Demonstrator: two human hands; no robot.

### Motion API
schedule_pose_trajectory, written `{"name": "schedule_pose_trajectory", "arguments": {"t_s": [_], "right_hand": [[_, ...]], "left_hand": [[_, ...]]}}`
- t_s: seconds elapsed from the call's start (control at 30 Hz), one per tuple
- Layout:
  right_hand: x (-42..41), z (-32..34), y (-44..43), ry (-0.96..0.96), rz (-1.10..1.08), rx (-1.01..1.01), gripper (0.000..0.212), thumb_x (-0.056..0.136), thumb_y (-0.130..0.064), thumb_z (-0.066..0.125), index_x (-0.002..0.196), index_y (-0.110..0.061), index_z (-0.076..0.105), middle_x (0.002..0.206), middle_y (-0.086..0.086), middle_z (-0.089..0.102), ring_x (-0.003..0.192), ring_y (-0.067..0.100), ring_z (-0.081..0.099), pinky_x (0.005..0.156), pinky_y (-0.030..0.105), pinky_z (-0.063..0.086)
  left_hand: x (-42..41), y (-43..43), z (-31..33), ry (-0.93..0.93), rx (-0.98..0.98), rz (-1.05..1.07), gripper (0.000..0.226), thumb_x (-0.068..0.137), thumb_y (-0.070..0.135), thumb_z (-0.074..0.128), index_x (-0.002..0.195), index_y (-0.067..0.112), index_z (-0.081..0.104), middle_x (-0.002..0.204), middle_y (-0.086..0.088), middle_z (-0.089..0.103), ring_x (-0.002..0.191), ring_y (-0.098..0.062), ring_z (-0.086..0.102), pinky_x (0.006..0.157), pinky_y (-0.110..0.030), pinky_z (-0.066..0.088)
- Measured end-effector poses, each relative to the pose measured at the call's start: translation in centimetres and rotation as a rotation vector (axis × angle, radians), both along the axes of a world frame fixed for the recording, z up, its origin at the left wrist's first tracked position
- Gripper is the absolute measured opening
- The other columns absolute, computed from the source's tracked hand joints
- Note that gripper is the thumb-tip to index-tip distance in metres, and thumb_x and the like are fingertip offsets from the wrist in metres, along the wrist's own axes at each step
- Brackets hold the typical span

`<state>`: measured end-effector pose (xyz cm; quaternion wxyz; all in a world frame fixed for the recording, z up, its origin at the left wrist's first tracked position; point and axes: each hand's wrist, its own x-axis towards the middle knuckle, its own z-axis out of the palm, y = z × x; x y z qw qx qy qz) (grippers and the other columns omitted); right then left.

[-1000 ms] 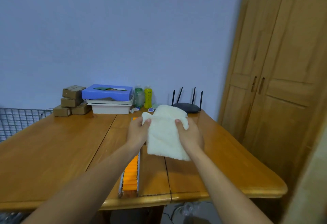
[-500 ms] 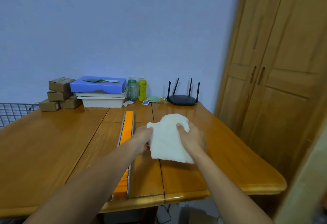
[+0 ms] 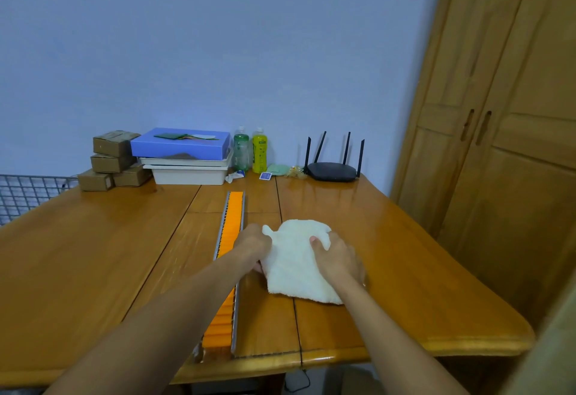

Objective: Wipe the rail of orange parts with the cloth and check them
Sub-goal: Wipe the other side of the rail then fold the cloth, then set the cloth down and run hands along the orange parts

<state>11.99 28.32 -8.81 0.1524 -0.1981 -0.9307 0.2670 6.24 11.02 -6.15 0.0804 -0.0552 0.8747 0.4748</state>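
Observation:
A long metal rail of orange parts [image 3: 233,223] runs from the table's near edge toward the back, with my left forearm crossing over its middle. A folded white cloth [image 3: 296,265] lies low over the wooden table [image 3: 93,254], just right of the rail. My left hand [image 3: 251,246] grips the cloth's left edge next to the rail. My right hand [image 3: 338,259] holds its right side with the thumb on top. Whether the cloth rests on the table I cannot tell.
At the back stand cardboard boxes [image 3: 113,159], a blue box on white trays [image 3: 184,154], two bottles [image 3: 251,153] and a black router [image 3: 332,168]. A wire grid [image 3: 25,192] is at the far left. A wooden wardrobe [image 3: 498,145] stands close on the right.
Both hands have lowered the cloth from in front of me down to the table surface beside the rail. More of the rail's far end now shows.

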Motion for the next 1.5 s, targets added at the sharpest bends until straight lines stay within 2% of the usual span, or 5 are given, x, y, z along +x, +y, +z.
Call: {"name": "schedule_pose_trajectory", "arguments": {"t_s": [0.83,1.03,1.2,1.33,1.5], "right_hand": [[-1.1,-2.7,-0.2,-0.026,-0.005,0.22,0.061,0.1,-0.064,0.033,0.148,-0.028,0.043,0.136,0.002,0.058,0.123,0.023,0.049,0.097,0.039,0.04],[-0.8,-2.7,-0.5,-0.035,-0.013,0.251,0.06,0.1,-0.063,0.032,0.148,-0.028,0.044,0.135,0.002,0.057,0.122,0.023,0.049,0.096,0.039,0.04],[-0.8,-2.2,-0.6,-0.04,-0.028,0.286,0.061,0.099,-0.064,0.034,0.147,-0.027,0.044,0.134,0.002,0.057,0.121,0.023,0.049,0.097,0.037,0.039],[-1.5,-1.1,-1.6,0.048,-0.032,0.371,0.046,0.098,-0.051,0.048,0.134,-0.021,0.052,0.126,0.001,0.058,0.114,0.02,0.05,0.094,0.033,0.038],[-3.1,0.7,-4.9,0.179,0.146,0.458,0.025,0.097,-0.029,0.053,0.119,-0.019,0.057,0.115,0.0,0.059,0.104,0.019,0.051,0.087,0.032,0.038]], "left_hand": [[-0.8,0.5,-2.2,0.046,-0.232,-0.075,0.046,0.104,0.006,0.044,0.149,0.011,0.041,0.135,-0.018,0.053,0.11,-0.043,0.063,0.075,-0.055,0.064],[-0.3,0.9,-2.5,0.16,-0.379,-0.099,0.039,0.103,0.013,0.051,0.142,0.008,0.047,0.131,-0.015,0.06,0.113,-0.034,0.062,0.081,-0.039,0.058],[0.2,-0.8,-1.7,0.136,-0.224,-0.064,0.034,0.101,0.012,0.051,0.135,0.008,0.05,0.114,-0.016,0.065,0.086,-0.035,0.073,0.069,-0.044,0.065],[-0.5,-4.2,-0.3,0.265,-0.053,0.004,0.018,0.102,0.017,0.053,0.119,0.015,0.056,0.096,-0.012,0.067,0.061,-0.029,0.072,0.059,-0.041,0.064],[-2.6,-9.2,-0.9,0.366,-0.217,0.073,0.016,0.103,0.022,0.052,0.113,0.019,0.063,0.092,-0.001,0.066,0.077,-0.017,0.065,0.064,-0.035,0.06]]}}
